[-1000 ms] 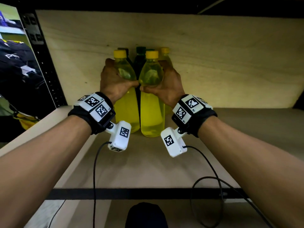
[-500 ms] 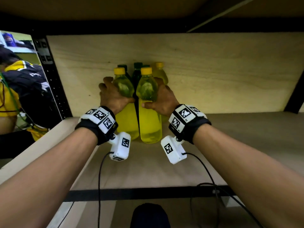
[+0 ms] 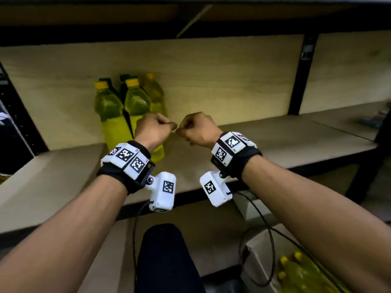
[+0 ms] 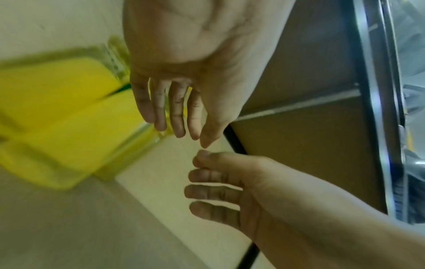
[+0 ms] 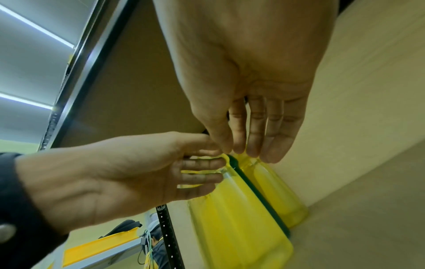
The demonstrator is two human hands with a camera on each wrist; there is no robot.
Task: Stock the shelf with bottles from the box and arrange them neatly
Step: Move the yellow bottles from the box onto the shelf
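Bottles of clear plastic filled with yellow liquid and topped with yellow caps (image 3: 110, 115) stand upright in a tight cluster at the back left of the pale wooden shelf (image 3: 264, 144), against its plywood back panel (image 3: 222, 81). Behind the two front ones I can make out dark green bottles (image 3: 123, 85) and one more yellow bottle (image 3: 155, 94) touching the panel. My left hand (image 3: 155, 129) hangs just in front of the cluster, clear of the bottles, its fingers (image 4: 177, 112) loose and slightly curled around nothing. My right hand (image 3: 198, 129) is beside it, thumbs nearly meeting, its fingers (image 5: 257, 131) relaxed and empty as well. Both wrists carry white tracker bands with black-and-white markers (image 3: 127, 159). Below the shelf, at the lower right, an open cardboard box (image 3: 260, 259) holds more yellow-capped bottles (image 3: 296, 269). A black metal upright (image 3: 300, 77) divides the shelving to the right.
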